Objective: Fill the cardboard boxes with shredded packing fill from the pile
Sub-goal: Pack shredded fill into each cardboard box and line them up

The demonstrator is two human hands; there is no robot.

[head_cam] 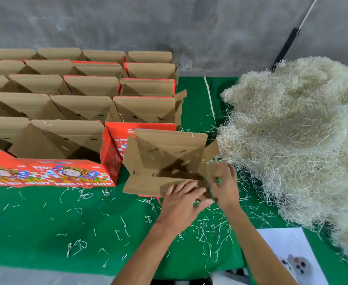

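An open cardboard box (165,155) with a red printed outside stands on the green table cover, its flaps spread and its inside bare. My left hand (182,199) lies with straight fingers on the near flap. My right hand (223,182) grips the box's right side flap at the near right corner. A big pale pile of shredded packing fill (296,136) lies just right of the box, touching its right flap.
Several rows of open, unfilled boxes (82,105) fill the table's left and back. Loose shreds (208,229) litter the green cover (45,223). A white sheet (288,249) lies at the near right. A grey wall stands behind.
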